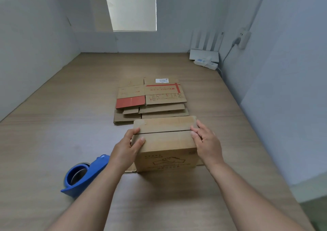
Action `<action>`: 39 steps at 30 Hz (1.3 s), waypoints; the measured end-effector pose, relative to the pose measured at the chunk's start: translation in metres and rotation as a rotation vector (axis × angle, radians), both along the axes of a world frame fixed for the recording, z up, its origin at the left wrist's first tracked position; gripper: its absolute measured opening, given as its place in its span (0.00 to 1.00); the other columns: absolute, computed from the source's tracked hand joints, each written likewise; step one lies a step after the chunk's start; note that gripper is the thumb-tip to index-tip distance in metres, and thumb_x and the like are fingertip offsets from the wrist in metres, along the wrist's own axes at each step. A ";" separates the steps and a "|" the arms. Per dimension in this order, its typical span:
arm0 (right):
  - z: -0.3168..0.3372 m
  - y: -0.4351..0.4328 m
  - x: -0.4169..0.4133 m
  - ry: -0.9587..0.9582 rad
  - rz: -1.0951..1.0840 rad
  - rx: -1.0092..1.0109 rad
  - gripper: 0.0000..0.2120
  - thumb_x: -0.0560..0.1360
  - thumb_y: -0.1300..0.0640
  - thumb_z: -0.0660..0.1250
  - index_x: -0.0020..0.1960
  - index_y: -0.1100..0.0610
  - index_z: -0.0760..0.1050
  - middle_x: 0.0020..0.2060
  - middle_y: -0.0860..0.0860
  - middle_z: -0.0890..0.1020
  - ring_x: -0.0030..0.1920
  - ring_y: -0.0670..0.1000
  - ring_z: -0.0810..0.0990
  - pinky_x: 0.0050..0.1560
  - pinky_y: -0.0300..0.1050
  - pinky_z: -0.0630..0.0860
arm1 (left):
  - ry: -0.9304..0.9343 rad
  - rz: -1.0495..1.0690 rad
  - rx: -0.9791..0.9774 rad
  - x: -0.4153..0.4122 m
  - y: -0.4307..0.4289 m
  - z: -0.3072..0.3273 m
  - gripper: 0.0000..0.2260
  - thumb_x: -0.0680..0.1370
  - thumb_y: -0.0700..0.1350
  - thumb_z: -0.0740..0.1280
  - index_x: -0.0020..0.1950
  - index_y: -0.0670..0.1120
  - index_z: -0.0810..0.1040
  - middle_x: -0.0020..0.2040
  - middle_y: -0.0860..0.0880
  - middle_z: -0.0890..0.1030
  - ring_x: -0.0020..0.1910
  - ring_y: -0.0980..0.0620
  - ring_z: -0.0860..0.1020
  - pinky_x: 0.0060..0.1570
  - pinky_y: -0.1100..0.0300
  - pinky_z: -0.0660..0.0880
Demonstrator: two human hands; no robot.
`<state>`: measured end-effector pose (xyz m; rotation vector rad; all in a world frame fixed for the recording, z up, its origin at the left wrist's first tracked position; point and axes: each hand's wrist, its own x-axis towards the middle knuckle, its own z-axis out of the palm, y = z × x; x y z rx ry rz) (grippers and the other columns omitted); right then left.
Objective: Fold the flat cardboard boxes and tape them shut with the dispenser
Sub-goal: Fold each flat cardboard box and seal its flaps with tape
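At lower centre the folded box (166, 142) stands on the worktop (53, 133), flaps meeting in a seam. The left hand (130, 145) grips its left edge, fingers curled; the right hand (207, 142) presses nearly straight fingers opposite, likely keeping the flaps level for the dispenser (83, 176), lower left.

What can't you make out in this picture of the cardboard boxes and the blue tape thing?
All in the head view:
1. Folded box: underside and far side, hidden by the box itself.
2. Tape dispenser: one end, covered by the left forearm.
3. Stack of flat boxes: their number, since they overlap.
4. White label on the top one: print too small to read.
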<state>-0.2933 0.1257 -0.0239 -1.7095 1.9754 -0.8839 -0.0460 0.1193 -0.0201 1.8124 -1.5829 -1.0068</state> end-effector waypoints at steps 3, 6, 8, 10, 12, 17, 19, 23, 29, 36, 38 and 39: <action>-0.001 -0.002 -0.001 0.037 -0.002 0.009 0.15 0.81 0.52 0.59 0.66 0.50 0.75 0.71 0.44 0.69 0.71 0.52 0.64 0.66 0.45 0.65 | -0.001 -0.015 0.002 0.001 -0.002 0.001 0.19 0.80 0.55 0.62 0.71 0.58 0.66 0.64 0.52 0.71 0.58 0.51 0.72 0.57 0.51 0.74; -0.001 0.000 -0.002 0.062 0.004 -0.002 0.15 0.81 0.53 0.59 0.66 0.51 0.75 0.71 0.46 0.69 0.71 0.53 0.64 0.65 0.46 0.65 | 0.051 -0.021 -0.055 0.004 0.002 0.006 0.20 0.80 0.54 0.62 0.71 0.55 0.66 0.61 0.54 0.71 0.57 0.52 0.73 0.56 0.54 0.73; -0.001 -0.001 -0.002 0.073 0.014 -0.002 0.15 0.81 0.53 0.60 0.66 0.52 0.75 0.71 0.47 0.69 0.71 0.52 0.65 0.65 0.45 0.65 | 0.138 0.062 -0.124 0.016 0.007 0.009 0.20 0.81 0.53 0.60 0.72 0.52 0.66 0.64 0.52 0.73 0.60 0.51 0.74 0.59 0.55 0.71; -0.001 -0.002 -0.003 0.075 0.019 -0.001 0.15 0.81 0.53 0.60 0.66 0.52 0.75 0.71 0.47 0.69 0.70 0.53 0.66 0.66 0.45 0.64 | 0.088 0.197 -0.175 0.039 0.013 0.007 0.20 0.81 0.53 0.58 0.72 0.49 0.66 0.67 0.46 0.74 0.63 0.46 0.74 0.63 0.51 0.70; -0.001 -0.001 -0.002 0.070 0.015 -0.002 0.15 0.81 0.54 0.60 0.66 0.52 0.75 0.71 0.48 0.69 0.71 0.53 0.66 0.67 0.45 0.63 | -0.085 0.301 -0.101 0.065 0.022 -0.003 0.23 0.81 0.55 0.59 0.73 0.45 0.65 0.68 0.43 0.73 0.64 0.43 0.73 0.62 0.49 0.68; -0.003 -0.001 -0.001 0.073 0.006 -0.003 0.15 0.80 0.54 0.60 0.65 0.53 0.76 0.71 0.49 0.70 0.70 0.54 0.67 0.68 0.48 0.63 | -0.503 0.242 0.211 0.098 0.036 -0.037 0.30 0.74 0.60 0.69 0.63 0.37 0.70 0.60 0.40 0.74 0.53 0.42 0.75 0.46 0.53 0.71; -0.002 -0.001 -0.002 0.077 0.009 -0.001 0.15 0.80 0.55 0.61 0.65 0.54 0.76 0.71 0.50 0.70 0.70 0.54 0.67 0.68 0.47 0.63 | -0.509 0.281 0.234 0.101 0.035 -0.044 0.31 0.70 0.60 0.72 0.59 0.37 0.70 0.55 0.41 0.73 0.45 0.43 0.73 0.41 0.54 0.70; -0.001 -0.001 -0.002 0.073 0.018 -0.004 0.15 0.80 0.55 0.61 0.65 0.55 0.76 0.71 0.50 0.70 0.71 0.53 0.67 0.71 0.49 0.62 | -0.617 0.242 0.372 0.101 0.033 -0.050 0.29 0.70 0.60 0.72 0.58 0.41 0.69 0.47 0.45 0.76 0.43 0.45 0.76 0.36 0.57 0.69; 0.000 0.000 -0.002 0.093 0.020 -0.007 0.15 0.80 0.56 0.61 0.65 0.55 0.76 0.70 0.52 0.70 0.71 0.54 0.68 0.70 0.47 0.62 | -0.653 0.191 0.396 0.110 0.029 -0.041 0.19 0.71 0.60 0.70 0.51 0.47 0.75 0.41 0.49 0.77 0.40 0.49 0.77 0.35 0.60 0.68; -0.002 0.000 -0.002 0.092 0.026 -0.007 0.15 0.81 0.55 0.60 0.66 0.53 0.75 0.71 0.49 0.69 0.71 0.54 0.66 0.69 0.49 0.63 | -0.293 0.273 0.002 0.086 0.004 0.055 0.17 0.72 0.58 0.72 0.49 0.46 0.75 0.38 0.49 0.76 0.40 0.45 0.75 0.37 0.55 0.69; -0.002 0.001 -0.002 0.083 0.024 -0.009 0.15 0.81 0.54 0.60 0.66 0.53 0.75 0.71 0.49 0.69 0.71 0.54 0.66 0.69 0.47 0.63 | -0.197 0.160 -0.100 0.057 -0.001 0.087 0.15 0.72 0.57 0.73 0.48 0.48 0.75 0.38 0.51 0.76 0.39 0.50 0.75 0.35 0.57 0.69; -0.001 0.001 -0.002 0.082 0.023 -0.007 0.15 0.81 0.54 0.60 0.66 0.53 0.75 0.71 0.49 0.69 0.71 0.54 0.66 0.68 0.47 0.63 | -0.199 0.068 -0.112 0.042 -0.002 0.098 0.14 0.71 0.57 0.73 0.48 0.50 0.75 0.39 0.53 0.76 0.39 0.54 0.75 0.35 0.58 0.70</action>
